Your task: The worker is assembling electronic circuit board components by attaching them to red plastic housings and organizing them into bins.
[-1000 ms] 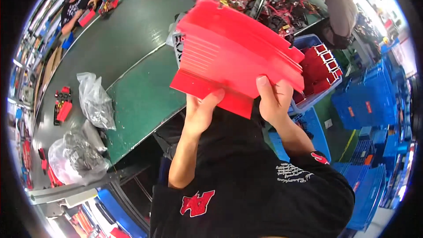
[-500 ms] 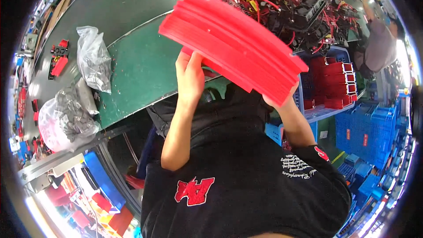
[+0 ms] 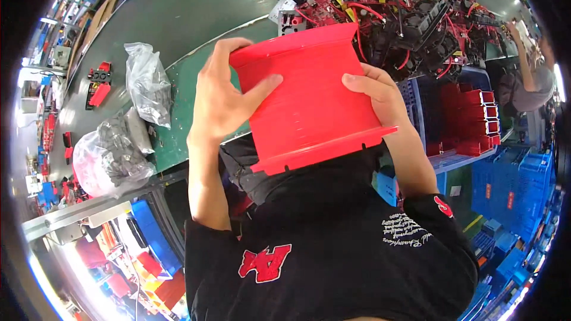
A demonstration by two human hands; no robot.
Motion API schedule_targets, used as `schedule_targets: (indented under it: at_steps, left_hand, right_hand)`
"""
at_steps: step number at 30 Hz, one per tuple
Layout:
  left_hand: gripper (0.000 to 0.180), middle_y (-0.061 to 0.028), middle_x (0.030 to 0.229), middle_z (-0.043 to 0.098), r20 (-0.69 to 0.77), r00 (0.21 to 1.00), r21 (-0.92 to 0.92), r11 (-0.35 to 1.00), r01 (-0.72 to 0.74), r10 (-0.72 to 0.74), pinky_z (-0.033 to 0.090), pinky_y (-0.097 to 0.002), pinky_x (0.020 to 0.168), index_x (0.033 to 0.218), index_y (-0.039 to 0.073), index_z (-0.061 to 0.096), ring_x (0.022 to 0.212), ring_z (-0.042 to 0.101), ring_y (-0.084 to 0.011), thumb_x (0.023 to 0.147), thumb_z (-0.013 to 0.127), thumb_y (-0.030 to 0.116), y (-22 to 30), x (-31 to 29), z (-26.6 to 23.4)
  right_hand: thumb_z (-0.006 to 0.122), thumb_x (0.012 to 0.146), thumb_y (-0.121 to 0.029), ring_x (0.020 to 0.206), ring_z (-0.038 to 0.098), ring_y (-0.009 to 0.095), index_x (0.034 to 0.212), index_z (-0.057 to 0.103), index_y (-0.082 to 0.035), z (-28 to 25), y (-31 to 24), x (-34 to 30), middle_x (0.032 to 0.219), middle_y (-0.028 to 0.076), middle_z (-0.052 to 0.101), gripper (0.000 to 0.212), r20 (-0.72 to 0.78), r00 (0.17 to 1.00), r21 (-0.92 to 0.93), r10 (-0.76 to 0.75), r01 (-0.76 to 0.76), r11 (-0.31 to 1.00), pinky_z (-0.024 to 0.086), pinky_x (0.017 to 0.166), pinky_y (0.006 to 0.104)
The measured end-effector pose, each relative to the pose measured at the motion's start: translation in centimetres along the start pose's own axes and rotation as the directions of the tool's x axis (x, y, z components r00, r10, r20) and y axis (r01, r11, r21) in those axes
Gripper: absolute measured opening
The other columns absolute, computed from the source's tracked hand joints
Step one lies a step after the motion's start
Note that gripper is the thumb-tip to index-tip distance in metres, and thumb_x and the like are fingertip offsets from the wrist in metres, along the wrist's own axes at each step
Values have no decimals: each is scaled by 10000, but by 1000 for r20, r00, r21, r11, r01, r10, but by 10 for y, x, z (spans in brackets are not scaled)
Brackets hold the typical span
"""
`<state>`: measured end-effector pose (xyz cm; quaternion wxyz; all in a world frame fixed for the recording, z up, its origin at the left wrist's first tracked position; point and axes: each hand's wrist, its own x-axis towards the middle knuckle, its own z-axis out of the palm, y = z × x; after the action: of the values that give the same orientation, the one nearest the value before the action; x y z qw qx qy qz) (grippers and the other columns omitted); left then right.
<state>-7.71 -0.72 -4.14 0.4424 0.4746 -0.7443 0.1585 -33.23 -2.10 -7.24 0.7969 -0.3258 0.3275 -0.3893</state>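
A red channel-shaped housing shell (image 3: 312, 95) with raised long edges is held up in front of my chest, over the near edge of the green-topped table. My left hand (image 3: 223, 95) grips its left end, the thumb lying across the broad face and the fingers behind it. At the right end my right hand (image 3: 383, 92) is closed on it, thumb on the face, the other fingers mostly hidden behind. Small notches show along the shell's lower edge.
Circuit boards with red wires and black fans (image 3: 410, 21) are heaped on the table's far right. A blue crate (image 3: 443, 160) holds several red housings. Plastic bags (image 3: 148, 83) lie at left, near a small red-and-black assembly (image 3: 99, 86). Blue crates (image 3: 511, 187) are stacked lower right; another person (image 3: 529, 86) is beyond.
The red shell has been turned so its broad face now shows, and it is lower. My left hand has moved left and up onto its end, thumb now on the face.
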Motion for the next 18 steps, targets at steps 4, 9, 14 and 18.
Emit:
schedule_targets:
  at_steps: [4,9,14,18]
  left_hand:
    - [262,-105,717,644,164,927,-162,918,363,-338,495,-300,615,807,14,642,626,630,-221,734,820,192,5,-6,-7]
    - [203,-102,723,630,206,910,-124,913,389,-360,486,-296,610,821,-2,624,625,609,-192,728,764,113,-1,-12,-9]
    - [175,-97,698,588,224,894,-244,866,437,-388,459,-285,585,810,-9,607,609,561,-174,729,729,88,-15,-26,-17]
    - [141,-97,680,565,249,901,-209,889,407,-354,435,-281,568,790,-15,589,596,533,-164,727,692,58,-10,-24,-22]
  right_hand:
    - [619,874,-72,894,680,156,1137,632,26,4,6,-2,1019,99,696,281,8,1000,28,-15,15,1000,534,806,285]
    - [615,893,-87,863,681,165,1106,639,34,21,15,-2,1003,112,696,246,38,995,-19,-88,89,996,546,795,300]
    - [603,898,-80,873,677,158,1112,636,37,28,21,-3,1018,113,692,246,58,996,-53,-71,74,996,543,797,296]
    - [603,896,-75,870,678,159,1111,634,38,30,24,-3,1023,114,690,244,68,996,-81,-57,62,995,546,787,295]
